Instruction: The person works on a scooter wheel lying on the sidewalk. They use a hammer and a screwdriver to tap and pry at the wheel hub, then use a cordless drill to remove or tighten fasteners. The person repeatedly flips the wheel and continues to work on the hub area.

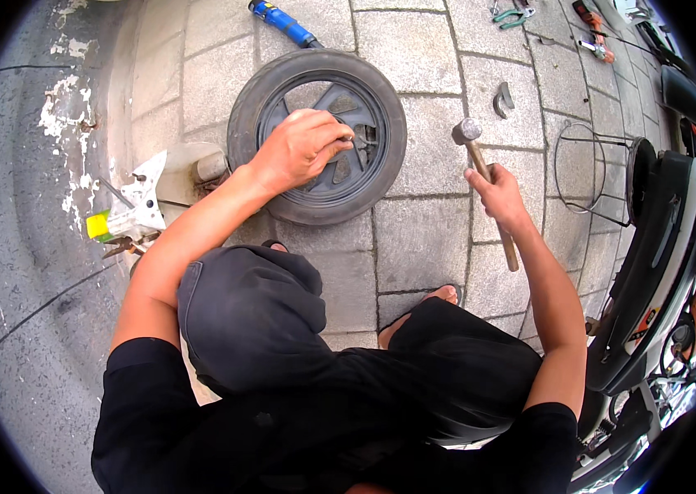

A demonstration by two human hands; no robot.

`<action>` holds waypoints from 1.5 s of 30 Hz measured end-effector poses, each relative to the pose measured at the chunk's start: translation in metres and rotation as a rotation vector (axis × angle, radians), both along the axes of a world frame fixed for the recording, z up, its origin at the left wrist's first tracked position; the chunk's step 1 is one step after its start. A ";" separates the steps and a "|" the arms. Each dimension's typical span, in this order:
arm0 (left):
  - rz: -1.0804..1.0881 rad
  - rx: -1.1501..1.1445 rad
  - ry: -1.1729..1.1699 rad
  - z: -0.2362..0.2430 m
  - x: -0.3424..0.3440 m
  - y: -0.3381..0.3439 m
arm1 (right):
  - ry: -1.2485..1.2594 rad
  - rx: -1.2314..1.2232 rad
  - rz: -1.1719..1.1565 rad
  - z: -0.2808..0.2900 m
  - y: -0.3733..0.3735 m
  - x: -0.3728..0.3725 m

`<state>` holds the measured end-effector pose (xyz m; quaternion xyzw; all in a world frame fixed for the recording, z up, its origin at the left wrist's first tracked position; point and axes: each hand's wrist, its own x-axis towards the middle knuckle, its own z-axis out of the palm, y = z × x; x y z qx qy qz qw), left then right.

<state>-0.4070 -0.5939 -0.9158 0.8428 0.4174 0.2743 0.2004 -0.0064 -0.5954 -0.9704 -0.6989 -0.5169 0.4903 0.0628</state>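
Wheel (317, 136), rubber tyre on dark spoked rim, lies flat on paving; left hand (303, 148) pinches something hidden at its hub, right hand (498, 196) grips a wooden-handled hammer (484, 177).

Grey stone paving (422, 239) in daylight meets a worn concrete kerb (43, 189) with flaking white paint.

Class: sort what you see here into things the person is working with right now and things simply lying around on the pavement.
In use: wheel under left hand; hammer gripped by right hand.

Lying about: blue-handled tool, pliers, wire ring stand, curved metal piece, scooter.
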 end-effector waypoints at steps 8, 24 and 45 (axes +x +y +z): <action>-0.024 0.046 -0.006 -0.002 -0.006 -0.002 | 0.598 0.297 0.126 0.118 -0.024 -0.102; 0.033 0.065 -0.024 0.000 -0.013 -0.007 | 0.642 0.707 0.224 0.164 -0.034 -0.114; 0.204 -0.038 -0.072 -0.034 -0.019 -0.013 | 0.336 0.445 0.264 0.129 -0.040 -0.114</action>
